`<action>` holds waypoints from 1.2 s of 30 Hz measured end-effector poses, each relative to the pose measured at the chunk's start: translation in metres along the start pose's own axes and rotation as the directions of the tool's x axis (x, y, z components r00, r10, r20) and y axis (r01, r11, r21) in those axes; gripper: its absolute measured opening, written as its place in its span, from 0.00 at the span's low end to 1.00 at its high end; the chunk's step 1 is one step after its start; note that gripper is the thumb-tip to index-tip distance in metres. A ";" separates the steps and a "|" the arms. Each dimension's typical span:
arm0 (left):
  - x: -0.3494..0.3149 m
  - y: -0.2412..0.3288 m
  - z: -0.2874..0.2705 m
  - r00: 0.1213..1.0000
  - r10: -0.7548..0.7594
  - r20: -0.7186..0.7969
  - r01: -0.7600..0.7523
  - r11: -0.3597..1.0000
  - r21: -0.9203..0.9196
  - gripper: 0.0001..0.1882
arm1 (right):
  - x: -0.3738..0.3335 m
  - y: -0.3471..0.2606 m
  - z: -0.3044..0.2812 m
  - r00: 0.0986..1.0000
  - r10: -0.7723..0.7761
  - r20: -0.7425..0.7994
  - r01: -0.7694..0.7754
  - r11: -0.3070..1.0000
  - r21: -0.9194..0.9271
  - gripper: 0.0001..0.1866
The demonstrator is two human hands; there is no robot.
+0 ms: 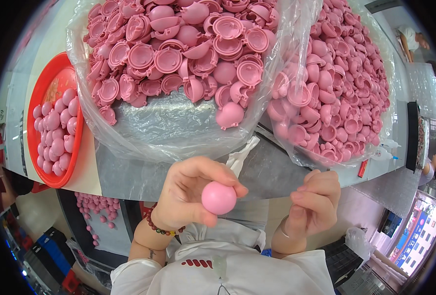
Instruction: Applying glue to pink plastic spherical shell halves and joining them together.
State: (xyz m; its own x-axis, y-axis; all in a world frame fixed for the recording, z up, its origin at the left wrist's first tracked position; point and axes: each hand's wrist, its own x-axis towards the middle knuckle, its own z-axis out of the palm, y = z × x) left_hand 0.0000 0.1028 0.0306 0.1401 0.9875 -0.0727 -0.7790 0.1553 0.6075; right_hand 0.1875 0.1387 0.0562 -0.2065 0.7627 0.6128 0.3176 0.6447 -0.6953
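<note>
Between the thumb and fingers of my left hand (188, 194) is a smooth pink ball (219, 198), held just past the table's near edge. My right hand (315, 201) is off to the right of it, its fingers curled in toward the palm; whether something small sits in them is hidden. Beyond my hands lies an open clear plastic bag (144, 152) with many loose pink half-shells (169, 60). To its right, a second clear bag (321, 160) is full of similar pink half-shells (343, 86).
At the left a red oval tray (56, 183) holds several pink balls (56, 132). Below the table, a dark-edged bin (115, 246) contains more pink balls (97, 206). A small red object (362, 168) lies near the right table edge. Other people are partly visible at both sides.
</note>
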 end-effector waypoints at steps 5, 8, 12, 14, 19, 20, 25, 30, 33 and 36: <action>0.000 -0.005 -0.014 0.985 0.068 0.157 -0.050 0.992 -0.120 0.26 | 0.000 0.003 -0.001 0.999 -0.001 -0.044 0.000 1.000 -0.023 0.05; -0.001 -0.004 -0.014 0.991 0.038 0.125 -0.016 0.985 -0.172 0.26 | 0.002 0.013 -0.013 0.985 -0.102 -0.139 0.081 0.986 -0.146 0.07; -0.004 -0.001 -0.013 0.991 -0.009 0.131 0.038 0.975 -0.220 0.27 | -0.009 0.051 -0.080 0.839 -0.376 -0.395 0.130 0.842 -0.524 0.13; -0.002 0.003 -0.004 0.992 -0.051 0.114 0.075 0.975 -0.211 0.26 | -0.012 0.066 -0.129 0.757 -0.321 -0.570 -0.108 0.798 -0.593 0.15; -0.002 -0.001 -0.005 0.998 -0.032 0.045 0.042 0.970 -0.240 0.26 | 0.000 0.101 -0.172 0.568 0.124 -0.814 -0.425 0.891 -0.161 0.18; 0.001 -0.001 -0.006 0.997 -0.024 0.068 0.037 0.980 -0.194 0.26 | 0.002 0.104 -0.170 0.554 0.257 -0.792 -0.520 0.849 -0.088 0.19; 0.000 -0.001 -0.006 0.998 -0.022 0.056 0.033 0.978 -0.208 0.24 | -0.002 0.129 -0.180 0.768 0.314 -0.558 -0.532 0.798 -0.283 0.17; 0.001 -0.003 -0.016 0.975 0.024 0.220 0.024 0.977 -0.212 0.33 | -0.001 0.129 -0.178 0.732 0.368 -0.573 -0.626 0.696 -0.352 0.13; -0.002 0.001 -0.008 0.990 -0.060 0.130 0.090 0.967 -0.237 0.30 | -0.001 0.116 -0.176 0.647 0.257 -0.718 -0.636 0.702 -0.321 0.14; -0.004 -0.002 -0.009 0.991 -0.036 0.129 0.059 0.982 -0.181 0.27 | 0.014 0.079 -0.131 0.703 0.134 -0.698 -0.381 0.900 -0.211 0.15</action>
State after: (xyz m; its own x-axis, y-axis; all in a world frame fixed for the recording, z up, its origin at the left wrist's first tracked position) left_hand -0.0048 0.0992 0.0223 0.2452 0.9694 0.0081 -0.8672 0.2156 0.4489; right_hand 0.3311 0.1937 0.0598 0.5433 0.5871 0.6000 0.5598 0.2792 -0.7801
